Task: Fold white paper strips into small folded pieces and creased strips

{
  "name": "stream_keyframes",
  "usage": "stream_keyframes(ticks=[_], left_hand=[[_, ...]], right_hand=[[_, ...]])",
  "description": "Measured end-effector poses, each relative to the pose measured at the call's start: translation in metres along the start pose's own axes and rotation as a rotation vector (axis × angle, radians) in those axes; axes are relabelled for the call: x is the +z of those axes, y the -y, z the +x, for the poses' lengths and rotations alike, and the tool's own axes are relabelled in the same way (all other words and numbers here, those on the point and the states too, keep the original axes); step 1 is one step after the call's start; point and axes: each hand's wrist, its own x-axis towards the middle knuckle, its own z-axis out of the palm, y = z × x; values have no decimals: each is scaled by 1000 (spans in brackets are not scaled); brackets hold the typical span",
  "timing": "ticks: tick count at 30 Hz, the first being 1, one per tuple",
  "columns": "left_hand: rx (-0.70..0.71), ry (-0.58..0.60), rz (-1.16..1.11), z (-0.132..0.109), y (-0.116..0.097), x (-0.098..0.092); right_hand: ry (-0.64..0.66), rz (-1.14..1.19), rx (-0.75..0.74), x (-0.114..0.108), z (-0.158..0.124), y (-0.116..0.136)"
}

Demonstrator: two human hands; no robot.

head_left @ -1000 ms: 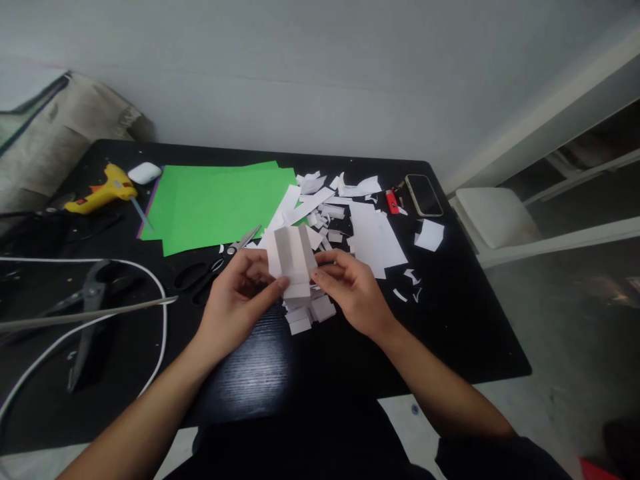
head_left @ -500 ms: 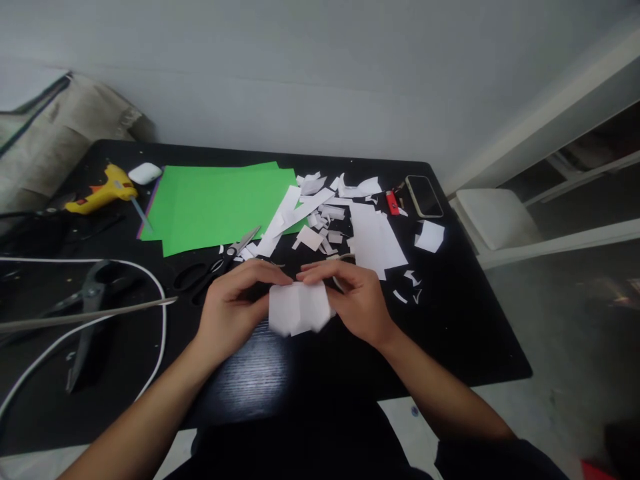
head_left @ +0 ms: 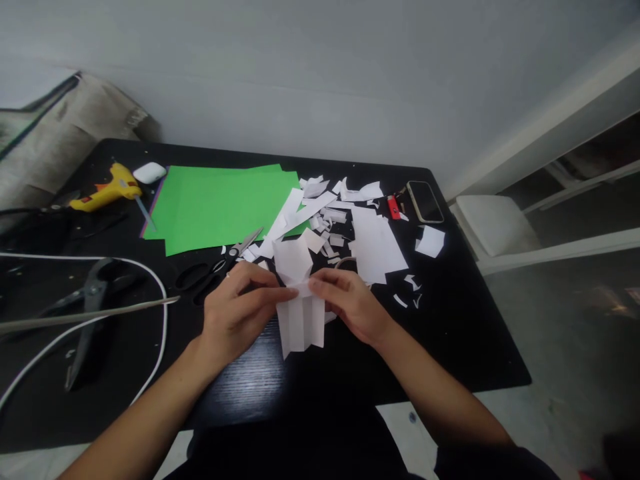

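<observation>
Left hand (head_left: 233, 310) and right hand (head_left: 353, 300) both partly closed, fingertips pinching the folded white paper (head_left: 306, 323) at its middle band from left and right. Paper is held over the near middle of the black table (head_left: 430, 347); one creased panel on the far side of the grip, pleated panels on the near side.

Progress (judged): cutting and creasing look done on this piece; scissors (head_left: 233, 252) lie unused left of the scraps (head_left: 337, 215). Panels remain spread, so closing up and fastening appear outstanding. Glue gun (head_left: 107, 190) sits unheld, far left.

Unclear: fingers behind paper hidden; any bonded joint not discernible; curved object beyond right hand partly covered, unidentified.
</observation>
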Motion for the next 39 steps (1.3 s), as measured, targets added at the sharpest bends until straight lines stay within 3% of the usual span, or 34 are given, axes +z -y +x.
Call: stream_keyframes(ticks=[3,7,10,13,23,30,34,39], left_hand=[[-67,-6,12,-1,0,4],[-473,-86,-171,0,-4,9],[-689,14,-407,3,-7,13],[-809,84,-490,5,-10,16],[-852,72,-362,2,-9,18],[-805,72,-268,0,-11,19],[-819,71,-305,1,-10,18],[-879,56,-405,6,-11,17]], right_hand=[[-59,-62,-77,-1,2,-2],[-178,-165,-201,-1,1,-3],[-195,-195,-261,1,1,-6],[-184,-193,-297,3,2,-9],[-172,-174,-268,-1,6,-14],[-193,-202,-290,1,6,-14],[-202,-182,-307,2,6,-16],[-150,-113,-211,1,6,-15]])
